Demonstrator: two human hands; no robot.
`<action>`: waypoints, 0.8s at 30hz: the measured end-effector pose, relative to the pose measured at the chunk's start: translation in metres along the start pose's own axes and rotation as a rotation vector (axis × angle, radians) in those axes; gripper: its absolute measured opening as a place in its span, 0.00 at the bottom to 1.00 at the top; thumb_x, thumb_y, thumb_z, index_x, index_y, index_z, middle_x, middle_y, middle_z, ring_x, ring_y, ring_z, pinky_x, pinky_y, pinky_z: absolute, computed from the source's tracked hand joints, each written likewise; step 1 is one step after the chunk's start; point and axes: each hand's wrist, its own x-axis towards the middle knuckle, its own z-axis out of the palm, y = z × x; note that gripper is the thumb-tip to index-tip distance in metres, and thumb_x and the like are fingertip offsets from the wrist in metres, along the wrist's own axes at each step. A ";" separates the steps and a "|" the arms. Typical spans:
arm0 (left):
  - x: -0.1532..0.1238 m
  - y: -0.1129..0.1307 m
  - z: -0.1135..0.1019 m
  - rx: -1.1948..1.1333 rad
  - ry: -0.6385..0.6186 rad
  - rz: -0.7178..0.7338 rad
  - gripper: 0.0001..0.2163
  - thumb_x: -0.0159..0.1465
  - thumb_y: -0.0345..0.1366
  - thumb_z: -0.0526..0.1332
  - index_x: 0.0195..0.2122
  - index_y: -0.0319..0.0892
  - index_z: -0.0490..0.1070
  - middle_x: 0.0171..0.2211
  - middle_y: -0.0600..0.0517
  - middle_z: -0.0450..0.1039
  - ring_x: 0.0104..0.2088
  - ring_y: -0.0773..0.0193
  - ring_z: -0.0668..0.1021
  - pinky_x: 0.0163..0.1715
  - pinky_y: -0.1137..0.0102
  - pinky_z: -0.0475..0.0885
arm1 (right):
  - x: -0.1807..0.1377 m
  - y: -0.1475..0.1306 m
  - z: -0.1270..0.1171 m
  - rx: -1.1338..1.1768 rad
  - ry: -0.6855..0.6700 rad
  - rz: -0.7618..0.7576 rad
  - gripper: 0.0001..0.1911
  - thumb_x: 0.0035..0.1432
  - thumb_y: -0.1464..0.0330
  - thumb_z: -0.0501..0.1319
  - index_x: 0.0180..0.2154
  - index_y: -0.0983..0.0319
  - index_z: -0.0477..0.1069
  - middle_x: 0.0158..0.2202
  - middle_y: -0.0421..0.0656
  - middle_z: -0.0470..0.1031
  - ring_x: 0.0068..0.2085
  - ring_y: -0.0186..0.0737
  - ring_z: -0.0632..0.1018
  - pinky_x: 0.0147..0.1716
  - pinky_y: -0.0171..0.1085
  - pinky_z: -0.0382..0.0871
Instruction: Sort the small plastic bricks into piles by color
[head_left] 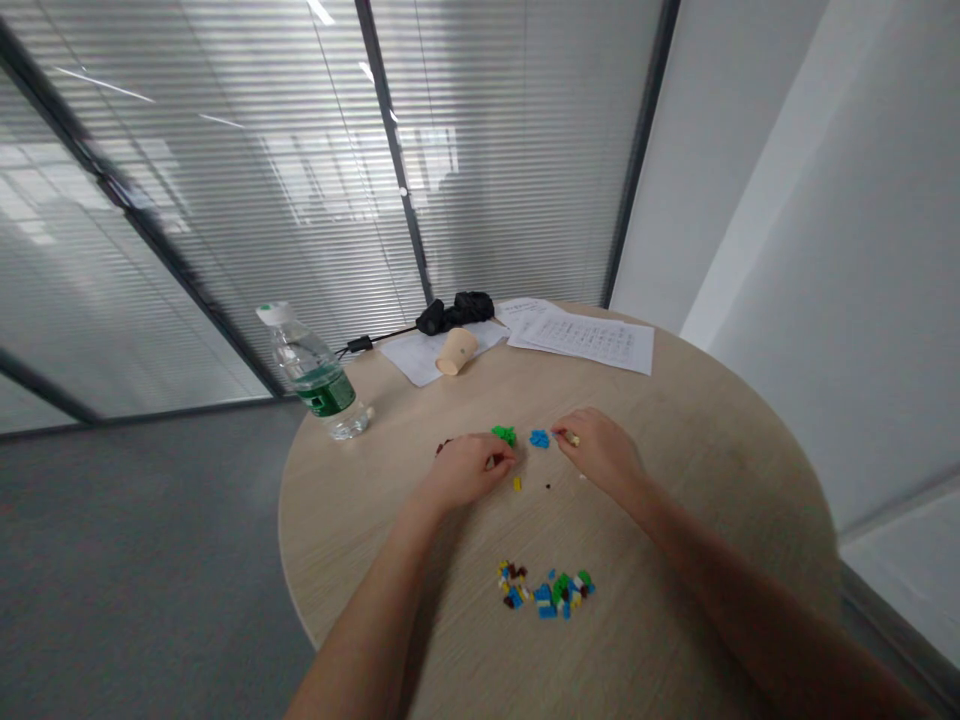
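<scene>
My left hand (472, 470) rests low over the table with thumb and fingertips pressed together; whatever is in them is too small to make out. Just beyond its fingers lies a small heap of green toy bricks (504, 435), and dark brown bricks (444, 447) peek out behind its knuckles. My right hand (598, 447) is closed in a pinch beside a blue brick heap (539, 438), its contents unclear. Pale cream bricks (572, 439) show partly under its fingers. Between the hands are a yellow brick (517, 483) and a tiny dark piece (548, 486).
Nearer me on the round table (720, 480) lies a mixed brick pile (555, 595). A water bottle (322, 385) stands at the left edge. Toward the back are a paper cup (456, 352) on its side, printed sheets (585, 338) and a black folded item (455, 312).
</scene>
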 end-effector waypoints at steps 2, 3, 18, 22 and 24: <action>0.000 0.000 0.000 0.003 -0.004 -0.007 0.11 0.61 0.34 0.53 0.36 0.44 0.75 0.34 0.52 0.76 0.32 0.65 0.75 0.33 0.72 0.66 | 0.002 -0.002 0.002 -0.041 -0.002 0.012 0.07 0.57 0.71 0.58 0.35 0.60 0.75 0.37 0.46 0.77 0.42 0.43 0.73 0.41 0.38 0.64; 0.000 0.001 0.000 0.007 -0.005 -0.012 0.11 0.61 0.34 0.53 0.36 0.44 0.75 0.34 0.52 0.76 0.32 0.65 0.75 0.33 0.72 0.66 | 0.003 -0.002 0.002 -0.055 -0.006 0.016 0.07 0.57 0.71 0.58 0.35 0.60 0.75 0.37 0.46 0.77 0.41 0.43 0.73 0.40 0.38 0.64; 0.000 0.001 0.001 0.068 0.008 -0.007 0.10 0.61 0.34 0.52 0.34 0.44 0.74 0.33 0.52 0.76 0.31 0.64 0.75 0.31 0.72 0.65 | 0.005 -0.012 0.005 -0.153 -0.031 -0.003 0.07 0.58 0.71 0.57 0.33 0.60 0.75 0.35 0.45 0.77 0.40 0.44 0.73 0.34 0.37 0.63; 0.000 0.001 0.000 0.067 0.004 -0.007 0.10 0.60 0.33 0.53 0.34 0.44 0.74 0.32 0.52 0.75 0.30 0.65 0.74 0.30 0.73 0.64 | 0.005 -0.011 0.006 -0.141 -0.043 -0.006 0.07 0.58 0.70 0.58 0.34 0.60 0.75 0.35 0.45 0.77 0.40 0.44 0.74 0.35 0.37 0.63; 0.000 0.001 -0.001 0.066 -0.005 -0.010 0.10 0.61 0.33 0.53 0.34 0.43 0.74 0.32 0.52 0.75 0.30 0.66 0.74 0.30 0.73 0.65 | 0.005 -0.012 0.005 -0.128 -0.052 -0.007 0.07 0.59 0.69 0.58 0.34 0.60 0.76 0.35 0.45 0.78 0.40 0.44 0.74 0.35 0.37 0.63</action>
